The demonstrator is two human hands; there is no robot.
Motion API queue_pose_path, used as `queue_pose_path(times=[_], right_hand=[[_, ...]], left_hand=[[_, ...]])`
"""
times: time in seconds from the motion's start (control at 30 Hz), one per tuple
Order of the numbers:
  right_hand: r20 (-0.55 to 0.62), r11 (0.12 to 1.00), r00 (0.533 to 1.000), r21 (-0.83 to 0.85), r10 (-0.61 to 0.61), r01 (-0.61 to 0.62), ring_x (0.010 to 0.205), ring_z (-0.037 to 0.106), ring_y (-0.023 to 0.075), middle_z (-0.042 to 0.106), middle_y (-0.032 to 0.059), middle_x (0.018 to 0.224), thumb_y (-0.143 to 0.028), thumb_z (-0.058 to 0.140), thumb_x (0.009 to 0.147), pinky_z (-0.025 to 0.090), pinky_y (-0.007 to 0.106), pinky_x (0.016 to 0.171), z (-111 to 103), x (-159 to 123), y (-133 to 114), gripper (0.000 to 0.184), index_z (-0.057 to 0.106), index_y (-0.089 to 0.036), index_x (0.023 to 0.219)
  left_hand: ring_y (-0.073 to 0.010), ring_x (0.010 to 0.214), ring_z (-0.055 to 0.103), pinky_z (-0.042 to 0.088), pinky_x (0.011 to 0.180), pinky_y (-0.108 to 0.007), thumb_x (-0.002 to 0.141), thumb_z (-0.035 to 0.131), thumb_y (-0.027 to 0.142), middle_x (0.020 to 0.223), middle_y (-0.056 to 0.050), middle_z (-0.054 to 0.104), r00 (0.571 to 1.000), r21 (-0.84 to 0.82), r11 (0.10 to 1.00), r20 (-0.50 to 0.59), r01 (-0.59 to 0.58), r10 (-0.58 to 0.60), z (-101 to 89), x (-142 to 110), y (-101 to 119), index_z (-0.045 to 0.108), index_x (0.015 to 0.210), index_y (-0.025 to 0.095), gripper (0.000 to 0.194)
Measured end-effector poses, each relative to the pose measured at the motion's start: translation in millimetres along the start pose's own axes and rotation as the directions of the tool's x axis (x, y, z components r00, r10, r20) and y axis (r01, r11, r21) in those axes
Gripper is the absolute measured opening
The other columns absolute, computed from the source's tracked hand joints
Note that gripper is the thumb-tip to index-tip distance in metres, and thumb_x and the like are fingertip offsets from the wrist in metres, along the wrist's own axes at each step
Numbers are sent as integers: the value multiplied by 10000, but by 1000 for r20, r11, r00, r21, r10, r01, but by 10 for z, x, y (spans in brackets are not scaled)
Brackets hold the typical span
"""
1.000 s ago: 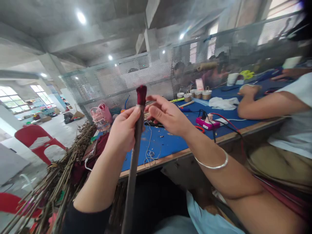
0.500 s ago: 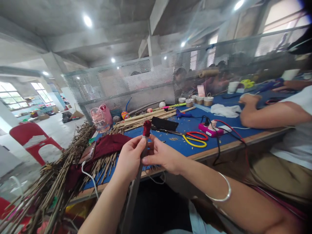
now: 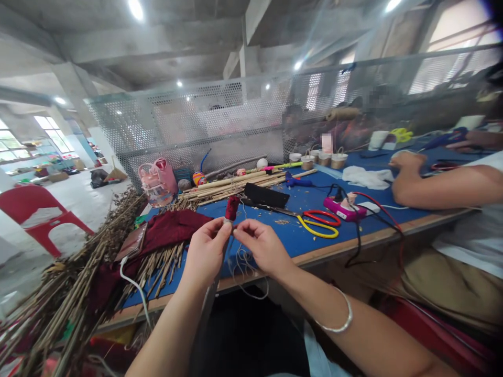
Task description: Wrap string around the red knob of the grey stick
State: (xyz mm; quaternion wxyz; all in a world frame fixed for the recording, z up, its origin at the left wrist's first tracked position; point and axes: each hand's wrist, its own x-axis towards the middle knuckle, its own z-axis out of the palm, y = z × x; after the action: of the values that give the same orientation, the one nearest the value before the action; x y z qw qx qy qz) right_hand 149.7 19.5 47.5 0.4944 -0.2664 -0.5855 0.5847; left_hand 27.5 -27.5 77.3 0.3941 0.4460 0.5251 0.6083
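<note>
My left hand [image 3: 207, 252] is closed around a stick, its thumb pressed just below the tip. Dark red cloth [image 3: 232, 208] is wrapped over the stick's top end, and the lower shaft runs down toward my lap. Thumb and forefinger of my right hand [image 3: 262, 247] pinch thin pale string [image 3: 244, 262] close beside the stick, just under the cloth. Loops of that string hang below my right hand over the table edge. Behind the hands lie a black strip [image 3: 266, 196] and scissors [image 3: 320, 222] with red and yellow handles.
Dark red fabric [image 3: 173, 230], a phone [image 3: 131, 242] on a white cable and dry stalks [image 3: 66, 283] lie left. Pale sticks [image 3: 220, 189] lie behind. A blue glue gun [image 3: 297, 180] and pink power strip [image 3: 345, 209] are right, near a co-worker's arm [image 3: 444, 183].
My right hand has drawn slightly away from my left, its fingers now in a pinch beside the stick. More string loops show beneath it. The view has shifted slightly.
</note>
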Motion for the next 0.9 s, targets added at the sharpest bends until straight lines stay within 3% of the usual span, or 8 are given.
queue_pose_path(times=[0.17, 0.3, 0.37, 0.5, 0.57, 0.67, 0.77, 0.9], right_hand=[[5, 865, 976, 463, 218, -196, 724, 581, 128, 587, -24, 761, -418, 716, 676, 467, 284, 700, 46, 35, 35, 359, 454, -204, 796], [119, 903, 974, 367, 193, -223, 784, 584, 112, 597, -24, 924, -182, 769, 560, 476, 247, 677, 57, 36, 42, 542, 469, -232, 1008], [197, 926, 959, 280, 204, -254, 684, 557, 93, 605, -23, 873, -117, 734, 534, 442, 205, 569, 19, 28, 26, 545, 485, -216, 1008], [209, 947, 942, 131, 263, -294, 416, 266, 32, 410, -82, 533, -278, 666, 689, 147, 170, 372, -106, -30, -65, 216, 558, -161, 834], [224, 967, 952, 102, 208, -235, 400, 169, 36, 283, -101, 466, -397, 624, 761, 83, 195, 377, -145, -90, -128, 255, 592, -149, 814], [214, 994, 974, 75, 68, -85, 403, 195, 43, 283, -94, 447, -467, 617, 780, 127, 209, 393, -148, -192, -206, 325, 626, -144, 812], [240, 999, 971, 33, -18, 10, 477, 359, 61, 479, -31, 545, -449, 632, 778, 259, 215, 454, -141, -254, -234, 316, 650, -134, 775], [228, 998, 972, -24, -57, 64, 524, 404, 80, 490, -24, 545, -408, 625, 790, 319, 229, 520, -224, -225, -165, 279, 679, -134, 773]], left_hand=[[-123, 595, 549, 433, 595, -235, 707, 685, 446, 754, -39, 682, 999, 86, 996, 12, -37, 36, -41, 30, -90, 693, 947, 107, 416], [-169, 765, 603, 457, 732, -273, 754, 641, 401, 877, -71, 701, 994, 188, 977, -26, -99, 105, -36, 28, -135, 675, 1027, 116, 397], [-180, 810, 607, 454, 763, -282, 767, 629, 391, 903, -79, 702, 985, 249, 959, -70, -136, 158, -41, 16, -140, 673, 1044, 118, 391], [-134, 617, 546, 436, 602, -247, 781, 606, 430, 750, -40, 667, 978, 299, 944, -105, -139, 178, -55, -36, -112, 668, 1069, 121, 427], [-110, 528, 482, 405, 526, -230, 794, 584, 460, 664, -8, 616, 984, 302, 946, -98, -114, 149, -39, -75, -88, 651, 1102, 126, 459], [-108, 531, 484, 412, 517, -226, 815, 556, 467, 659, -1, 591, 989, 316, 942, -55, -111, 135, 15, -139, -75, 646, 1064, 135, 424], [-113, 549, 513, 408, 507, -217, 838, 534, 451, 636, 9, 563, 991, 288, 949, 8, -129, 132, 64, -180, -99, 613, 1017, 150, 359], [-72, 442, 428, 334, 417, -183, 830, 558, 451, 598, 51, 504, 992, 56, 998, 125, -36, 29, 61, -129, -152, 514, 1004, 191, 315]])
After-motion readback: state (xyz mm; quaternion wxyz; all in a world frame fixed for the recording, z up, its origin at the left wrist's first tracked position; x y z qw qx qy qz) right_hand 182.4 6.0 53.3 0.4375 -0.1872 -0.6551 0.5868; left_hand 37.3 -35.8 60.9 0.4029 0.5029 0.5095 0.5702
